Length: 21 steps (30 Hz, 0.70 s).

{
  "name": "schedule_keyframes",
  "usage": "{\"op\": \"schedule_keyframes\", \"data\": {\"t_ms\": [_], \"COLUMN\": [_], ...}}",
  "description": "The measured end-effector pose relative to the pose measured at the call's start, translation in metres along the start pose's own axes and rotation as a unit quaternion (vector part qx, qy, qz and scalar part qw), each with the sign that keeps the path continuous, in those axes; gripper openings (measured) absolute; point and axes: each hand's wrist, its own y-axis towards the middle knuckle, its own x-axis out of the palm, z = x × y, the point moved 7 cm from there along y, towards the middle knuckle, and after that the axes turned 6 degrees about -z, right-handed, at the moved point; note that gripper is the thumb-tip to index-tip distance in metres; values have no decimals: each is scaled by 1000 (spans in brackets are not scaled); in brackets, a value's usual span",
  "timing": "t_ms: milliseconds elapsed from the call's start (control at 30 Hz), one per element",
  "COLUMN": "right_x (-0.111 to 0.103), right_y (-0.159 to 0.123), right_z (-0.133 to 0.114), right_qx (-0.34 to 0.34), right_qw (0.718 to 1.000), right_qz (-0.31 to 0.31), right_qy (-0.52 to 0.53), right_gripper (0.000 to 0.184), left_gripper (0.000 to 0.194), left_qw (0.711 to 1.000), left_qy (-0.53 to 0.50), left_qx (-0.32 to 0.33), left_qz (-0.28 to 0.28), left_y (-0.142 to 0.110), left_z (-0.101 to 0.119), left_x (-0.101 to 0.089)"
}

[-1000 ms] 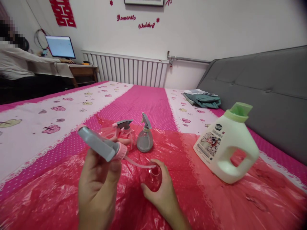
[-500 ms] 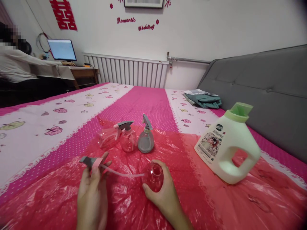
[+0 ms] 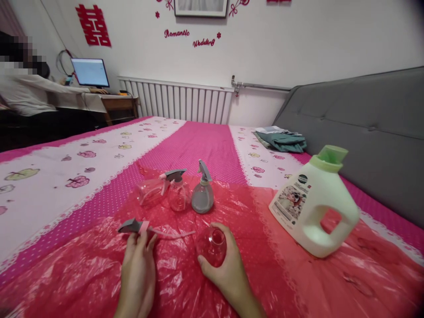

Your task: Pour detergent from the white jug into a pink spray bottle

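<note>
My right hand [image 3: 227, 265] is wrapped round a clear, round spray bottle body [image 3: 210, 247], its uncapped neck tilted up to the right. A trigger spray head [image 3: 143, 227], grey with a pink collar, lies on the red plastic sheet [image 3: 179, 274], its thin clear tube pointing right toward the bottle. My left hand [image 3: 137, 260] rests palm down just below it, fingers apart and fingertips at the collar. Beyond my hands, a grey spray bottle [image 3: 202, 197] and a clear spray bottle with a grey trigger [image 3: 179, 194] stand upright. Left of them lies another clear bottle [image 3: 149, 193].
A large pale green detergent jug [image 3: 308, 203] with a green cap stands at the right. Folded clothes [image 3: 281, 139] lie near the grey headboard [image 3: 364, 106]. At the far left a person [image 3: 26, 92] sits at a desk with a monitor [image 3: 90, 72].
My left hand has turned palm down and lowered the spray head onto the red sheet, its fingers loosening from the collar. The right hand stays round the bottle. The view has tilted slightly up.
</note>
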Motion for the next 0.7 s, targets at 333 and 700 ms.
{"op": "schedule_keyframes", "data": {"t_ms": [333, 700], "right_x": [1, 0], "right_y": [2, 2], "right_z": [-5, -4], "right_qx": [1, 3], "right_qw": [1000, 1000], "right_qz": [-6, 1], "right_qy": [7, 0], "right_gripper": [68, 69], "left_gripper": [27, 22], "left_qw": [997, 979], "left_qy": [27, 74], "left_qx": [-78, -189], "left_qz": [7, -17], "left_y": [-4, -21], "left_z": [-1, 3], "left_x": [-5, -14]}}
